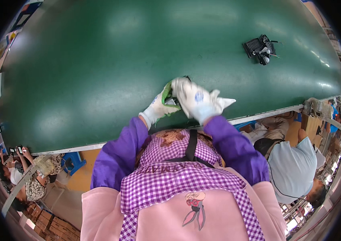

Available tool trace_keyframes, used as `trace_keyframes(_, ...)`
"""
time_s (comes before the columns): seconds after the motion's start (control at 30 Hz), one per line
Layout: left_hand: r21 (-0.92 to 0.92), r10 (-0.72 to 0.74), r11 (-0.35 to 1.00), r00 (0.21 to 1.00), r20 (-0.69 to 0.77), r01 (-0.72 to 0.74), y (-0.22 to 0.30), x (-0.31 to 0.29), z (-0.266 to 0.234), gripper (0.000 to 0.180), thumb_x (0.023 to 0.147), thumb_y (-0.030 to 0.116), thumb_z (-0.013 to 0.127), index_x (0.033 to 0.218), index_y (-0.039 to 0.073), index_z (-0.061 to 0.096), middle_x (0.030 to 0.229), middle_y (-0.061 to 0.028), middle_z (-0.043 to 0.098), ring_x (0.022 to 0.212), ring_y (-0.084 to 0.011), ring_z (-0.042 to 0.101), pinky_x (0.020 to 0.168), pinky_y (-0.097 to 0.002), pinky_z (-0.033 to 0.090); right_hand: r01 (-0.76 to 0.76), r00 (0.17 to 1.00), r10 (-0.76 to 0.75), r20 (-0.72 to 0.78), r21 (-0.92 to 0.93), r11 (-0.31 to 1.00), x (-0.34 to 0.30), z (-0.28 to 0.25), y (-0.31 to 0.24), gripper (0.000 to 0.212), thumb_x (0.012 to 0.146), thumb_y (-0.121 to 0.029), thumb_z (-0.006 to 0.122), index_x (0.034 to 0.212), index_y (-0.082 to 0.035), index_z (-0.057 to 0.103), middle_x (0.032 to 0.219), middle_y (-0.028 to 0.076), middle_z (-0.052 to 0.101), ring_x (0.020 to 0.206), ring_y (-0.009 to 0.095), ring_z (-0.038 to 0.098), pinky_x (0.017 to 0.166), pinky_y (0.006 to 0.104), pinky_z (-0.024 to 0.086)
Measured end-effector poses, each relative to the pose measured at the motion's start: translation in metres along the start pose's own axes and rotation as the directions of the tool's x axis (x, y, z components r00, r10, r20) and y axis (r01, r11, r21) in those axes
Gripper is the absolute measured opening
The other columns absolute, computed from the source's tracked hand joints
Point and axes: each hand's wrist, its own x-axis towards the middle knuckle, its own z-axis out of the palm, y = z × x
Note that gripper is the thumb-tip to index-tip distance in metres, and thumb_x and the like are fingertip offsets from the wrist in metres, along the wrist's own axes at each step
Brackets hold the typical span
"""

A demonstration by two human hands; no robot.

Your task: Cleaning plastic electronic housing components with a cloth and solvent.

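My left hand (159, 107), in a white glove with a green palm, is closed around a small dark part with a pale grey face (171, 101). Most of that part is hidden by the gloves. My right hand (194, 97), in a white glove, lies over its far side, its fingers bent and smeared by motion. From the outer side of the right hand sticks a white pointed piece (228, 103), like cloth or paper, which seems held in the palm. Both hands are close together just above the green table, near its front edge.
A black device with a ridged panel, white round parts and short wires (262, 50) lies on the green tabletop (98, 72) at the far right. A person in a light blue shirt (293, 170) sits at the right; other people sit at the left near a blue stool (74, 162).
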Motion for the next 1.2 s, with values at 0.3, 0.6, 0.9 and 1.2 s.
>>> trace_keyframes(0.3, -0.163, -0.071, 0.984, 0.997, -0.006, 0.069, 0.0, 0.004, 0.006, 0.098, 0.066, 0.007, 0.082, 0.147, 0.008, 0.027, 0.127, -0.0078, 0.052, 0.11, -0.016, 0.053, 0.088, -0.0294, 0.047, -0.076, 0.993, 0.07, 0.098, 0.059, 0.995, -0.028, 0.032, 0.022, 0.03, 0.091, -0.028, 0.051, 0.113, -0.009, 0.054, 0.104, 0.018, 0.064, 0.092, 0.035, 0.065, 0.082, 0.0482, 0.051)
trace_keyframes(0.6, 0.011, -0.191, 0.982, 0.98, 0.054, 0.191, 0.023, 0.008, -0.004, 0.072, 0.068, 0.006, 0.081, 0.13, 0.004, 0.046, 0.122, -0.0058, 0.055, 0.111, -0.0157, 0.053, 0.097, -0.0324, 0.044, -0.149, 0.98, 0.146, 0.131, 0.01, 0.989, 0.059, 0.011, -0.006, 0.028, 0.095, -0.032, 0.045, 0.112, -0.011, 0.053, 0.109, 0.014, 0.064, 0.094, 0.033, 0.064, 0.079, 0.0454, 0.052)
trace_keyframes(0.9, -0.15, -0.182, 0.969, 0.976, 0.119, 0.198, 0.016, 0.012, 0.003, 0.07, 0.069, 0.003, 0.077, 0.132, 0.003, 0.046, 0.117, -0.0067, 0.059, 0.109, -0.0152, 0.054, 0.095, -0.0314, 0.045, -0.177, 0.984, 0.177, 0.019, 0.122, 0.977, 0.056, 0.01, 0.0, 0.033, 0.098, -0.036, 0.039, 0.108, -0.009, 0.054, 0.101, 0.017, 0.066, 0.095, 0.036, 0.064, 0.081, 0.0447, 0.051)
trace_keyframes(1.2, -0.258, -0.191, 0.948, 0.982, 0.007, 0.186, 0.023, 0.004, 0.013, 0.079, 0.068, 0.001, 0.075, 0.139, 0.003, 0.04, 0.118, -0.0059, 0.057, 0.107, -0.016, 0.055, 0.096, -0.0303, 0.045, 0.019, 0.994, -0.024, -0.111, -0.05, 0.999, 0.009, 0.031, 0.019, 0.028, 0.087, -0.026, 0.056, 0.106, -0.006, 0.055, 0.099, 0.015, 0.062, 0.089, 0.032, 0.062, 0.075, 0.0453, 0.052)
